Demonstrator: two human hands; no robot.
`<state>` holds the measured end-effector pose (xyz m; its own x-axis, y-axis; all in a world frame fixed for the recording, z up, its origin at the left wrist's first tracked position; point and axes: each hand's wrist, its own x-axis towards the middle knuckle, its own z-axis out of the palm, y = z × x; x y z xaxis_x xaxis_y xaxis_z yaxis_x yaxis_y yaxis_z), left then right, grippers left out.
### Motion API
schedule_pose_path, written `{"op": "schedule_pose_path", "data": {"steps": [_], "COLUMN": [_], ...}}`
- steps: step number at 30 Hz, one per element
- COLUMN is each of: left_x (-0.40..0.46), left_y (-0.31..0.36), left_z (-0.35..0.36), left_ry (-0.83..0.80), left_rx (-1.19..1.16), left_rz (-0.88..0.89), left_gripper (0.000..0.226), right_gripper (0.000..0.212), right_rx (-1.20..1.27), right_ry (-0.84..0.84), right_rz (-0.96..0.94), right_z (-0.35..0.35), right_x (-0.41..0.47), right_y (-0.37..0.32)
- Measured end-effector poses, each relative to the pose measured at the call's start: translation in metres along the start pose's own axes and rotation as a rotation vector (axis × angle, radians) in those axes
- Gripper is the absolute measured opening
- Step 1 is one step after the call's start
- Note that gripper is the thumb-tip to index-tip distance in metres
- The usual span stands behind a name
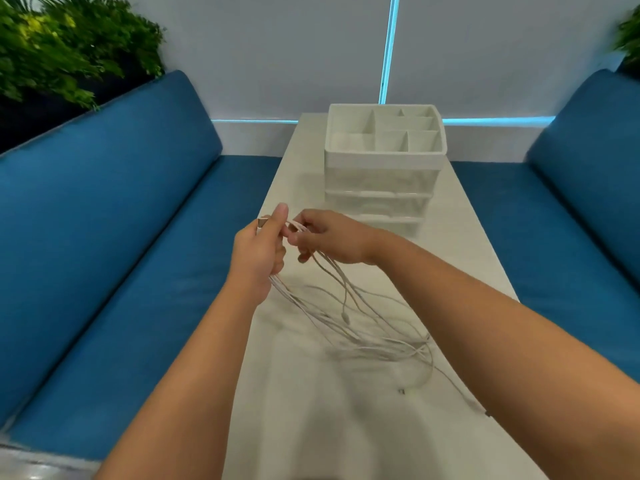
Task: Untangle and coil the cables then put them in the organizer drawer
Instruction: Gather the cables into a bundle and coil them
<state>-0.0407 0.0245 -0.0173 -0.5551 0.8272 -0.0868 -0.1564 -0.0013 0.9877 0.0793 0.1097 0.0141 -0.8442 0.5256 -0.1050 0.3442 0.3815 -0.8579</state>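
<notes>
We are at the untangling step. Left hand [258, 249] and right hand [327, 237] fingers grasp the thin white cables [349, 317], which trail below the fingers onto the white table [298, 393]. Next, we separate one strand; the white plastic organizer drawer [379, 202] stands beyond the fingers.

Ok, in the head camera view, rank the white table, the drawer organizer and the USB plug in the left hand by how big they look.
1. White table, largest.
2. Drawer organizer.
3. USB plug in the left hand, smallest by far.
The organizer stands farther off, so it may look smaller than it really is.
</notes>
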Motion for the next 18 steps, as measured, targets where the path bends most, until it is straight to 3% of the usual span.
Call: {"op": "schedule_pose_path", "data": {"steps": [2,5,10,14,18], "left_x": [0.003,0.012,0.01,0.015,0.013], "left_y": [0.001,0.005,-0.015,-0.015,-0.021], "left_z": [-0.006,-0.023,-0.014,-0.016,-0.015], "left_ry": [0.059,0.155,0.196,0.23,0.22], "left_rx": [-0.01,-0.057,-0.015,-0.088,-0.063], "left_rz": [0.003,0.001,-0.033,-0.063,-0.045], "left_gripper": [0.041,0.042,0.044,0.043,0.043], "right_gripper": [0.022,0.036,0.046,0.043,0.046], "right_rx": [0.129,0.11,-0.028,0.105,0.013], "right_ry": [0.031,0.004,0.082,0.037,0.098], "right_rz": [0.007,0.079,0.083,0.12,0.119], "right_z": [0.009,0.012,0.012,0.007,0.007], "right_x": [0.0,-0.013,-0.027,-0.034,-0.04], "right_y": [0.017,0.049,0.073,0.086,0.1]}}
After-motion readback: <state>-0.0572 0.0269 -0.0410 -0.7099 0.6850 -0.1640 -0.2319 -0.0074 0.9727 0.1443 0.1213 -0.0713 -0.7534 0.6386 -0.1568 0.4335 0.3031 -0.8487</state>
